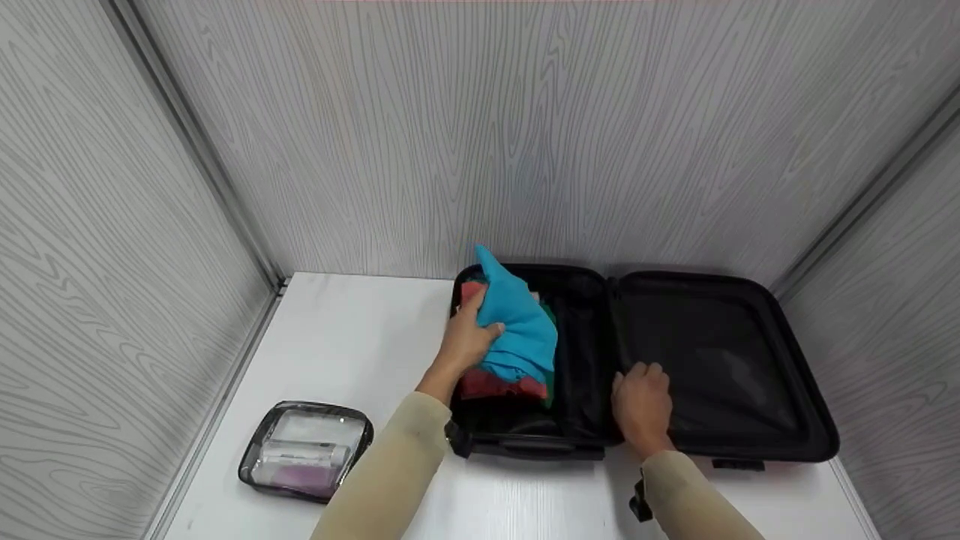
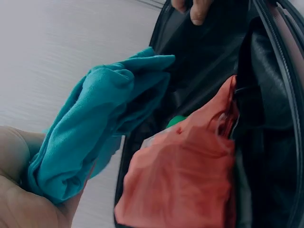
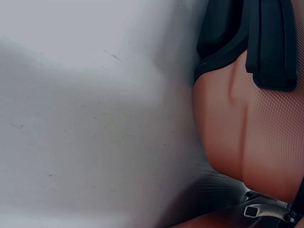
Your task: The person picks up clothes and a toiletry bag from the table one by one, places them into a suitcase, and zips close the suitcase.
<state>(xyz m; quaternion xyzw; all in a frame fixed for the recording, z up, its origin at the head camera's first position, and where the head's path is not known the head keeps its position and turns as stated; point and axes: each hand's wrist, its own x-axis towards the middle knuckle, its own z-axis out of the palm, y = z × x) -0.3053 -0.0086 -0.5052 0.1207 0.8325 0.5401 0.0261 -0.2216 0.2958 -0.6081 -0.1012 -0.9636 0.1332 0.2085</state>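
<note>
My left hand (image 1: 466, 341) grips a folded turquoise cloth garment (image 1: 519, 326), its thumb on top and one corner pointing up. It is held over the left half of an open black-lined suitcase (image 1: 720, 277). Beneath it lie red-orange folded clothes (image 2: 183, 178), with a bit of green cloth (image 2: 177, 120) showing beside them. My right hand (image 1: 643, 405), its fingers curled, holds the suitcase's inner edge near the hinge. Two of its fingers (image 2: 198, 12) appear at the top of the left wrist view.
A clear black-trimmed pouch (image 1: 352, 410) with a bottle and something purple lies on the white table (image 1: 352, 322), left of my arm. In the right wrist view, the suitcase's ribbed orange shell (image 3: 247, 128) and a metal buckle (image 3: 268, 212) show. Grey wood-grain panels (image 1: 517, 135) enclose the table.
</note>
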